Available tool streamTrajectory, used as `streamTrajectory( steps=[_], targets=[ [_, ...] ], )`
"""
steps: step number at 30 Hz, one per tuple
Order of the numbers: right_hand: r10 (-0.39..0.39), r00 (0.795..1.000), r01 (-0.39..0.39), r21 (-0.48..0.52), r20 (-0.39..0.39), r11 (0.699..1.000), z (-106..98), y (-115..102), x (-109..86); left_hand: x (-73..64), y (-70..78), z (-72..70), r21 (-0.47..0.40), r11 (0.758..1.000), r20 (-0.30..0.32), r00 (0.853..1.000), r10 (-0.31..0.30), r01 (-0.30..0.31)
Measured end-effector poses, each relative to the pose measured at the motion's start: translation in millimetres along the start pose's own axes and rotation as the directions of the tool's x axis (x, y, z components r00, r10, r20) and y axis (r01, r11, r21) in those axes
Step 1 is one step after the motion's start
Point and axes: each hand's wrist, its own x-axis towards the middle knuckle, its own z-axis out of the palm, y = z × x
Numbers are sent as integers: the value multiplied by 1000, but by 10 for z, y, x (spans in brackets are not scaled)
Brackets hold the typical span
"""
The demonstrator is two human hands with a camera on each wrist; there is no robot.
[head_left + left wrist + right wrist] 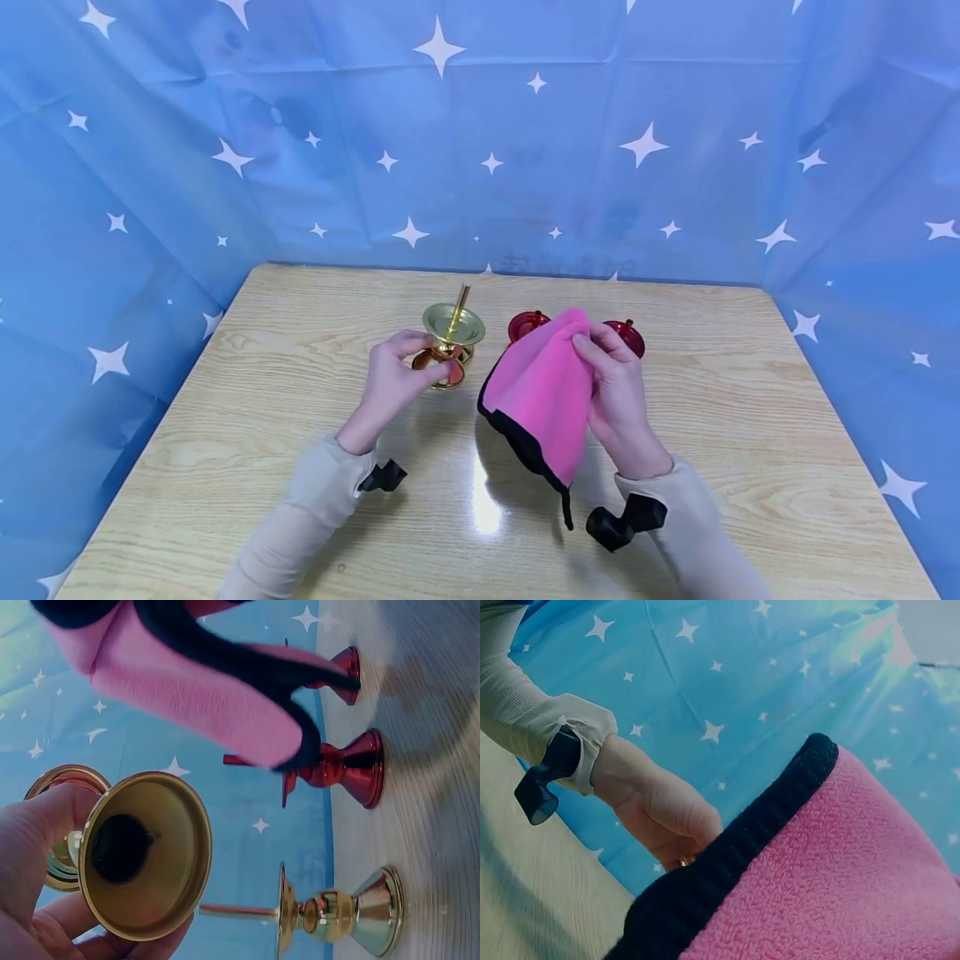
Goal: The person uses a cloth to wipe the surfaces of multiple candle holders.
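Note:
My left hand (393, 375) grips a gold candlestick (180, 855) round its stem, tilted so that its hollow base faces the left wrist camera. Another gold candlestick (379, 911) stands upright on the table, overlapping the held one in the head view. A pink cloth with black edging (540, 383) hangs from my right hand (618, 396), pinched between thumb and fingers. In the right wrist view the cloth (855, 862) fills the lower right and hides part of my left hand (660, 806).
Two red candlesticks stand behind the cloth, one (525, 323) partly covered by it, the other (628, 337) just past my right hand. The wooden table (750, 417) ends at a blue star-patterned curtain (525, 192).

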Motion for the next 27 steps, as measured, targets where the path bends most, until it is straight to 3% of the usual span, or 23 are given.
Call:
streamTrajectory(
  steps=[5, 11, 16, 19, 23, 27],
  targets=[
    [56, 998, -55, 59, -1, 997, 59, 25, 35, -8, 17, 69, 3, 999, 22, 999, 35, -35],
    [189, 982, -191, 144, 28, 971, 133, 50, 105, -21, -1, 140, 26, 999, 15, 999, 37, -38],
    [211, 977, -211, 181, 18, 961, 215, 104, 166, -19, 10, 207, 57, 995, 3, 997, 83, -83],
    [207, 978, -205, 160, 1, 966, 252, 142, 185, -9, 39, 248, 95, 983, -24, 987, 158, -155],
    [202, 979, -201, 115, 6, 973, 277, 181, 187, 6, 74, 300, 163, 955, -61, 963, 261, -249],
    [164, 986, -164, -60, -8, 985, 268, 208, 188, 7, 107, 348, 235, 923, -80, 941, 330, -304]
  ],
)
